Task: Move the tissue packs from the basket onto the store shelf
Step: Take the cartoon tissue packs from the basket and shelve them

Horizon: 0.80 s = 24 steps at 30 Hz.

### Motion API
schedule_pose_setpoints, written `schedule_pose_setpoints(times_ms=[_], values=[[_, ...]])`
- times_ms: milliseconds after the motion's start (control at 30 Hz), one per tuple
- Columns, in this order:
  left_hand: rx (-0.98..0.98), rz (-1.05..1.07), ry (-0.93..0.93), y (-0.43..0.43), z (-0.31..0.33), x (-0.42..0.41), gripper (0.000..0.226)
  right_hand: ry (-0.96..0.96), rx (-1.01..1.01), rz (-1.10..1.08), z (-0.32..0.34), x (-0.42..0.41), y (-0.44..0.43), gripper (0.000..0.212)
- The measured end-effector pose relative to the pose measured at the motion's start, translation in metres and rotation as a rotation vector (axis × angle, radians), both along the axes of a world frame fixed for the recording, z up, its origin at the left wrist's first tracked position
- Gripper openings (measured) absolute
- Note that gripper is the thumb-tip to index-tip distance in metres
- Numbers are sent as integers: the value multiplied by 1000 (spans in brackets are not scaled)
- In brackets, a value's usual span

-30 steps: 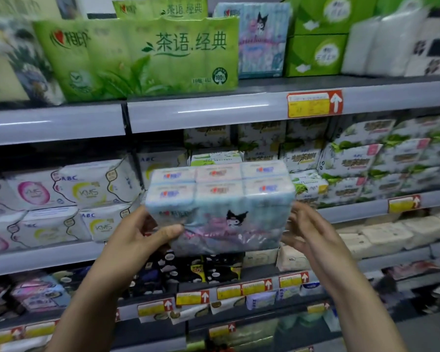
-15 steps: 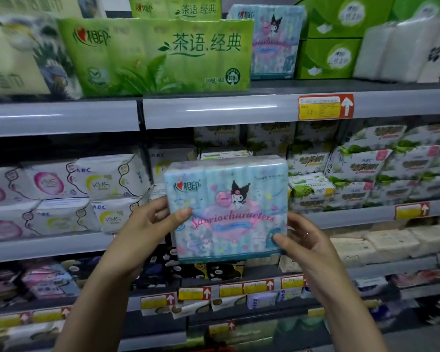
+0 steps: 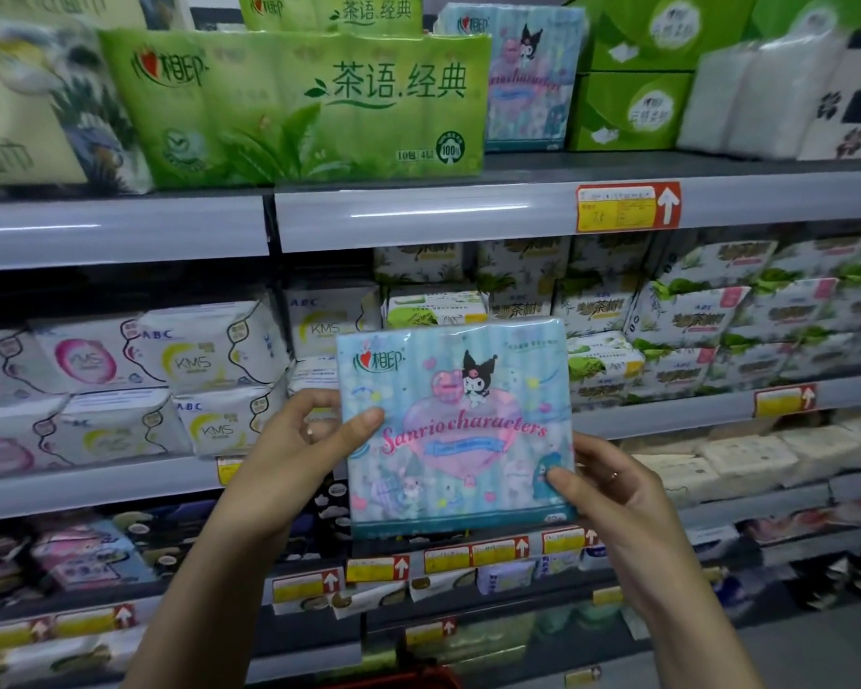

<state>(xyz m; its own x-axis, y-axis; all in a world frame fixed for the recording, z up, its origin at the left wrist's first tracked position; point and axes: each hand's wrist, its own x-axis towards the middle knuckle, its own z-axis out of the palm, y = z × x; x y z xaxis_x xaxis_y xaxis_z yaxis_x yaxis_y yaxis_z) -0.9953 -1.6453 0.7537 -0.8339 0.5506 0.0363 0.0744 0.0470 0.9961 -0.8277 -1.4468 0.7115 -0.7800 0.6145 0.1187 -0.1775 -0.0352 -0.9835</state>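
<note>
Head cam view: both hands are up in front of the shelving with one tissue pack (image 3: 458, 430) between them, the pale blue one with the cartoon character and pink "Sanrio characters" script on the front. It's upright, printed face toward the camera, held in the air in front of the middle rows and not sitting on any shelf. The left hand (image 3: 299, 450) grips its left edge, thumb flat across the front and fingers curled round behind. The right hand (image 3: 612, 494) pinches the lower right corner, thumb on the front and the rest tucked behind the pack. Above is the grey top shelf (image 3: 418, 216) with a red and yellow price tag (image 3: 627, 207) on its lip. Standing on it is a matching blue pack (image 3: 528, 77), squeezed between a big green tissue pack (image 3: 294, 106) on its left and stacked green boxes (image 3: 632, 111) on its right. Behind the held pack the lower shelves are stuffed with white ABC packets (image 3: 210, 360), kinda blurry. At the very bottom edge there's a sliver of something red (image 3: 398, 681), can't tell what it is
</note>
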Motion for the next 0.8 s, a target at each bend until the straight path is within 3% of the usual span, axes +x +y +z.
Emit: schedule_pose_setpoints(times_ms=[100, 200, 367, 567, 800], values=[[11, -8, -11, 2, 4, 1, 59, -4, 18, -14, 6, 3, -3, 61], [17, -55, -5, 6, 7, 1, 61, -26, 37, -53, 6, 7, -2, 68], [35, -133, 3, 22, 11, 7, 104, -45, 51, -85, 12, 18, 14, 68], [52, -186, -4, 57, 18, 15, 105, -33, 69, -102, 23, 30, 52, 73], [109, -96, 47, 111, 36, 35, 110, -30, 87, -76, 32, 33, 115, 71]])
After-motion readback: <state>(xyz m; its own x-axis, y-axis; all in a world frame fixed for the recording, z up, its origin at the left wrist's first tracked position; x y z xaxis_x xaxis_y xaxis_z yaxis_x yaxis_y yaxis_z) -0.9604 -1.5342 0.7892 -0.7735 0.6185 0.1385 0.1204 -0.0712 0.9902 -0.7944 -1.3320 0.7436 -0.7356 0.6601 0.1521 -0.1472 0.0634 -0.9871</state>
